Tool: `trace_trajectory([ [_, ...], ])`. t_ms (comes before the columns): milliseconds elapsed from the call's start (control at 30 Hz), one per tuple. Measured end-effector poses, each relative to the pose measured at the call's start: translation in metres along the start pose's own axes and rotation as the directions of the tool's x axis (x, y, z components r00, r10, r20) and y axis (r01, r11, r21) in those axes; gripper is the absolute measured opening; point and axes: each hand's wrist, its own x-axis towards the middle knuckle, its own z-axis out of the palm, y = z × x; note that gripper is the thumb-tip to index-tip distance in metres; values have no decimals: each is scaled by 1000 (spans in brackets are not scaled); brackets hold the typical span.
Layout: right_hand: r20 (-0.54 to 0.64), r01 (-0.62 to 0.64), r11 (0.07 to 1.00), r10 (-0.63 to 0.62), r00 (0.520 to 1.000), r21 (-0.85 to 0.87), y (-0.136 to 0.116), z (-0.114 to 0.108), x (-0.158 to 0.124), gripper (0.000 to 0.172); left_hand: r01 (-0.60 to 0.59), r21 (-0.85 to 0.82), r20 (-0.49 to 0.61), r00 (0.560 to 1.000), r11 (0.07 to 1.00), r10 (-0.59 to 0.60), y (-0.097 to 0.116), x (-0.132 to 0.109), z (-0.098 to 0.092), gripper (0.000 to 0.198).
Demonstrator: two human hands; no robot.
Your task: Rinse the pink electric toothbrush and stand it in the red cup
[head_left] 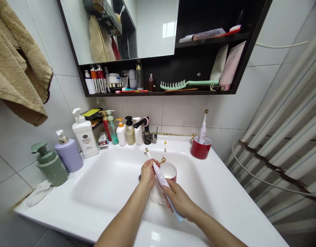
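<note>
A pale pink electric toothbrush (160, 174) is held at a slant over the sink (104, 178), its brush head pointing up toward the tap. My right hand (180, 197) is closed around the lower handle. A light blue cloth (176, 210) hangs out below the same hand. With fingers bent in, my left hand (148, 172) grips the toothbrush near its neck. Behind the handle stands a red cup with a white inside (170, 168), partly covered by my right hand. Something whitish and clear (156, 195) lies under my hands; its kind is hard to make out.
A black tap (147, 132) rises at the back edge. Several pump bottles (86, 137) line the left and back. At right, a red cup (201, 148) holds another electric toothbrush (203, 130). A dark shelf (158, 92) with a mirror overhangs the sink.
</note>
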Motion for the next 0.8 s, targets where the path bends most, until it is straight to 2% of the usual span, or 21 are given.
trace_trajectory([
  [67, 5, 3, 1000, -3, 1000, -17, 0, 1, 0, 22, 1, -4, -9, 1000, 1000, -1, 0, -1, 1, 3],
  [200, -122, 116, 976, -139, 983, -182, -3, 1, 1, 18, -27, -14, -25, 999, 1000, 27, 1, -2, 2, 5],
  [267, -83, 68, 992, -76, 994, -103, -6, 1, -1, 19, -23, -11, -37, 999, 1000, 23, 2, -3, 2, 5],
  [333, 26, -36, 997, 34, 999, 64, -10, 0, -2, 22, -9, -9, -53, 999, 1000, 9, 3, -4, 2, 5],
  [400, 123, -112, 977, 90, 988, 182, -13, 0, -4, 25, 1, -12, -69, 998, 1000, -1, 4, -4, 2, 5],
  [467, 106, -105, 982, 89, 990, 155, -12, -1, -4, 25, 3, -17, -72, 997, 1000, -4, 4, -3, 2, 5],
  [600, -83, 38, 996, -46, 996, -86, -9, 1, -3, 20, -12, -23, -45, 999, 1000, 10, 3, 0, 1, 5],
  [667, -53, 21, 999, -23, 998, -44, -9, 1, -3, 20, -15, -22, -40, 999, 1000, 14, 2, 1, 1, 5],
  [767, 64, -85, 991, 79, 995, 99, -12, 1, -4, 22, -9, -23, -34, 999, 1000, 8, 2, 1, 0, 4],
  [800, 60, -87, 992, 82, 995, 96, -13, 1, -4, 21, -8, -25, -33, 999, 1000, 8, 3, 1, 0, 4],
])
